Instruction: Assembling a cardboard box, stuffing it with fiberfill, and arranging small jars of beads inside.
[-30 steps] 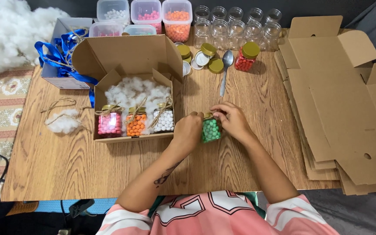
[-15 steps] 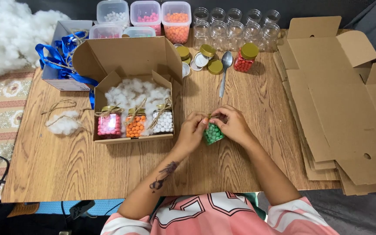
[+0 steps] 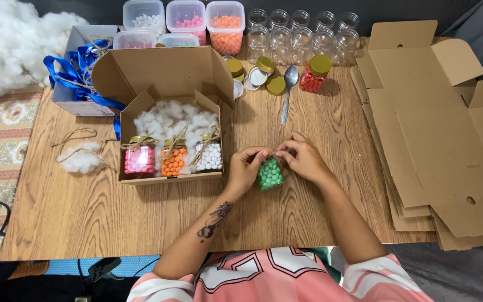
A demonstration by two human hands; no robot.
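A small clear jar of green beads [image 3: 270, 174] stands on the wooden table [image 3: 85, 212]. My left hand [image 3: 246, 169] and my right hand [image 3: 301, 157] both pinch at its top, fingers meeting over the lid, which they hide. To the left an open cardboard box [image 3: 169, 112] lined with white stuffing holds three twine-tied jars: pink beads [image 3: 139, 159], orange beads [image 3: 174, 159] and white beads [image 3: 209, 156].
Flat cardboard box blanks [image 3: 437, 128] lie stacked at right. At the back stand tubs of beads [image 3: 227, 22], empty glass jars [image 3: 303, 33], gold lids [image 3: 252, 75], a spoon [image 3: 288, 92] and a red-bead jar [image 3: 314, 74]. Blue ribbon [image 3: 71, 78], twine and stuffing [image 3: 79, 159] lie at left.
Both hands and the green jar have shifted slightly; the fingers have closed in over the jar's top and the jar has tilted a little.
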